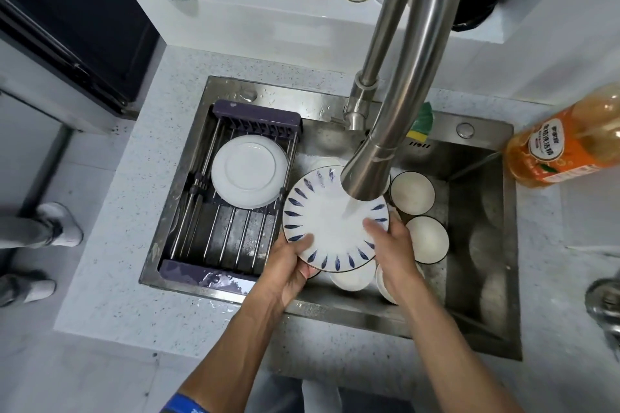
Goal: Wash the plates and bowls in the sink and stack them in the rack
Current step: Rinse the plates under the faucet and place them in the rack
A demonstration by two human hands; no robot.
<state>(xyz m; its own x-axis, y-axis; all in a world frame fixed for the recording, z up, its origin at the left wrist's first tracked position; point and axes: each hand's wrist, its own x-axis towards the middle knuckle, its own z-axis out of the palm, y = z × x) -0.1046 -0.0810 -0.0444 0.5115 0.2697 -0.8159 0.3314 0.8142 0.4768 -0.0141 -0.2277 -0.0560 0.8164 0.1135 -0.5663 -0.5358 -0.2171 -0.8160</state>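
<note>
My left hand point(291, 265) grips the near-left rim of a round white plate with blue radial dashes point(330, 235), thumb curled onto its face. My right hand point(389, 245) holds the plate's right rim, thumb pressed on top, fingers hidden beneath. Plate sits tilted over the stainless steel sink point(479, 245), under water running from the brushed steel faucet point(369, 174). White bowls with dark rims point(412, 193) lie in the basin, right of the plate. A plain white plate point(249, 172) rests upside down at the far end of the dark-framed wire rack point(214, 238) across the sink's left side.
</note>
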